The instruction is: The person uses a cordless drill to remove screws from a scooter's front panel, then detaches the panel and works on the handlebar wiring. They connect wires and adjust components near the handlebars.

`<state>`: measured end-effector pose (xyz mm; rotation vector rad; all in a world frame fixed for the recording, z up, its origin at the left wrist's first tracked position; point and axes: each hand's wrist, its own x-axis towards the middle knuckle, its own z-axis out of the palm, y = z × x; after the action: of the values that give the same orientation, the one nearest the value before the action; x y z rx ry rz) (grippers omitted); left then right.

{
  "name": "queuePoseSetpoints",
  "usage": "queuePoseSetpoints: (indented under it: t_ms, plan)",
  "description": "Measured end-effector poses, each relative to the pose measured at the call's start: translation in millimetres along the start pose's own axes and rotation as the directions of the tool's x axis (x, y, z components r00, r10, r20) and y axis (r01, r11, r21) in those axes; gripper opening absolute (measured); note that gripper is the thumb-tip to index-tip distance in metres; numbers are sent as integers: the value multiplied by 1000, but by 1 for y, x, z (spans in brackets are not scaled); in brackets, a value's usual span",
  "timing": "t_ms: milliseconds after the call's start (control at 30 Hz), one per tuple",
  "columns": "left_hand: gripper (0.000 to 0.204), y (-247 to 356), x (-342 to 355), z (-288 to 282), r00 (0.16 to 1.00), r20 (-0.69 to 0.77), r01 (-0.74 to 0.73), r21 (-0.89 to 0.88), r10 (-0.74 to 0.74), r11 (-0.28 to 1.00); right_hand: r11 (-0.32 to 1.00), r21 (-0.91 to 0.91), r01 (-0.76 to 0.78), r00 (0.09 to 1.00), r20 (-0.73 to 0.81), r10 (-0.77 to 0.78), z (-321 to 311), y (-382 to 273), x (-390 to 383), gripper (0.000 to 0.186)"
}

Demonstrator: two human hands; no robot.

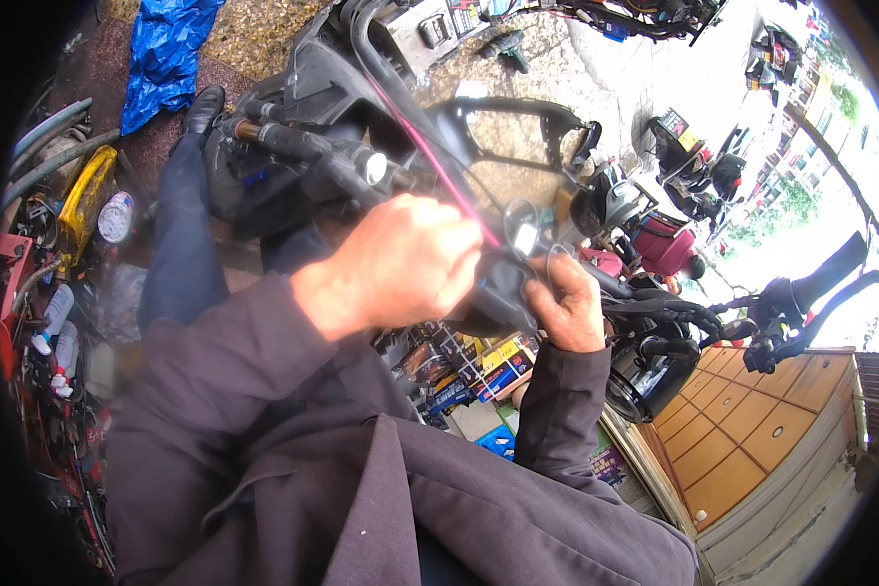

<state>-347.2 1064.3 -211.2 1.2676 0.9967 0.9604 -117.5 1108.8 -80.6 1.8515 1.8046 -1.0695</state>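
My left hand (405, 259), slightly blurred, is closed in a fist in the middle of the view. What its fingers hold is hidden. A thin pink-red line (425, 151), perhaps a rod or cable, slants down from the upper left and ends beside its knuckles. My right hand (571, 303) pinches a black plastic part (503, 291) between thumb and fingers, just right of the left fist. Thin dark wire loops (521, 217) stand up above that part. Behind both hands lies a dark scooter body (308, 93) with a thick black tube (361, 39).
Bottles (57, 311), hoses and a yellow part (83, 200) crowd the left side. A blue plastic sheet (166, 59) lies at upper left. A black frame (518, 107) rests on the ground ahead. Small boxes (508, 366) sit below my hands. Parked scooters and a person (662, 246) are at right.
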Motion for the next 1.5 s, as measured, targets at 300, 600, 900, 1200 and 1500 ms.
queuePoseSetpoints:
  t_ms: [300,600,900,1200,1500]
  plan:
    - [9,0,1,0,1000,-1,-2,-2,2,1000,1000,-1,-15,1000,5,15,0,0,0,24]
    - [10,0,1,-1,1000,3,-2,-3,2,1000,1000,5,-17,1000,3,17,-1,-1,0,24]
    - [10,1,0,0,1000,8,-5,16,4,1000,1000,-15,9,1000,-10,-9,-1,-2,0,23]
    - [12,3,0,-1,999,32,-29,35,28,999,998,-2,58,995,-81,-58,1,-5,-9,23]
    - [13,7,-2,-2,998,42,-47,-7,47,999,995,1,102,986,-134,-101,0,2,-22,24]
